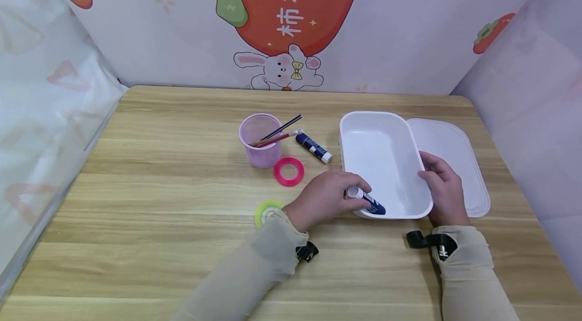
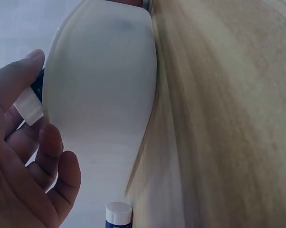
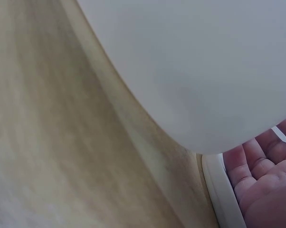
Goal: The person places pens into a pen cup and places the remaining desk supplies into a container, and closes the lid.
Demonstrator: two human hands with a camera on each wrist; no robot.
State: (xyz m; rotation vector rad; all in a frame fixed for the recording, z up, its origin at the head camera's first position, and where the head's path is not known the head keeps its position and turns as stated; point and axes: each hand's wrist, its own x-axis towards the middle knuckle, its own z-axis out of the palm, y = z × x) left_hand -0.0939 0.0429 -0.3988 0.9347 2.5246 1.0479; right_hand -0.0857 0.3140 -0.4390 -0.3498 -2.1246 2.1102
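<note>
My left hand (image 1: pixel 332 194) pinches a dark blue glue stick (image 1: pixel 375 205) with a white cap between thumb and fingers. The stick slants down into the near left corner of a white plastic box (image 1: pixel 379 159). In the left wrist view, its white end (image 2: pixel 30 105) shows between the fingers, and the box wall (image 2: pixel 100 71) partly hides the rest. My right hand (image 1: pixel 444 192) grips the box's right rim, thumb on the edge and fingers along the outside. The right wrist view shows those fingers (image 3: pixel 264 161) beside the box wall (image 3: pixel 200 80).
A white lid (image 1: pixel 468 169) lies right of the box, partly beneath the right hand. Left of the box are another glue stick (image 1: pixel 313 147), a pink tape roll (image 1: pixel 276 172), a purple cup (image 1: pixel 265 159) holding pencils (image 1: pixel 284 127), and a yellow-green tape roll (image 1: pixel 260 215) under the left wrist.
</note>
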